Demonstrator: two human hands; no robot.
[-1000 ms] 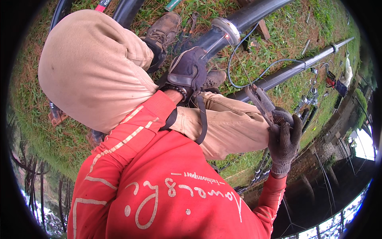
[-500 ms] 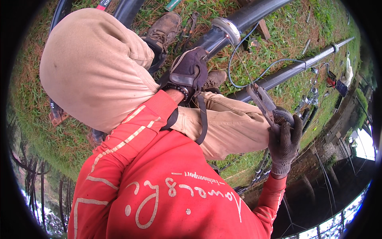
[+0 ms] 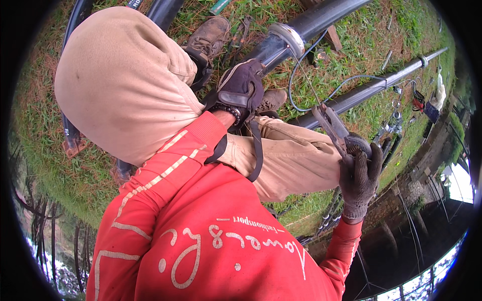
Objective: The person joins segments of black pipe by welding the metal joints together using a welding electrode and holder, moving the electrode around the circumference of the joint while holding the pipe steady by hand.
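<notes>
My left hand (image 3: 240, 90), in a dark purple glove, is closed over the near end of a thick black pipe (image 3: 326, 19); its fingertips are partly hidden. A pale metal collar (image 3: 291, 38) rings that pipe just beyond the hand. On the right, my right hand (image 3: 359, 175), in a grey knit glove, is shut on a welding electrode holder (image 3: 332, 125). From its jaws a thin welding rod (image 3: 307, 78) slants up to the collar's near edge, where a small bright spot shows at the tip.
A second black pipe (image 3: 361, 95) lies behind my right hand, with a blue-grey cable (image 3: 291, 83) looping across the grass. Metal fittings (image 3: 391, 123) lie farther right. A brown boot (image 3: 210, 37) stands beside the first pipe, near a dark tool (image 3: 244, 30). Wood (image 3: 332, 37) sits by the pipe.
My bent knee and left hand have shifted slightly to the right. The glow at the rod tip looks fainter and less orange. My right hand stays nearly still with the holder.
</notes>
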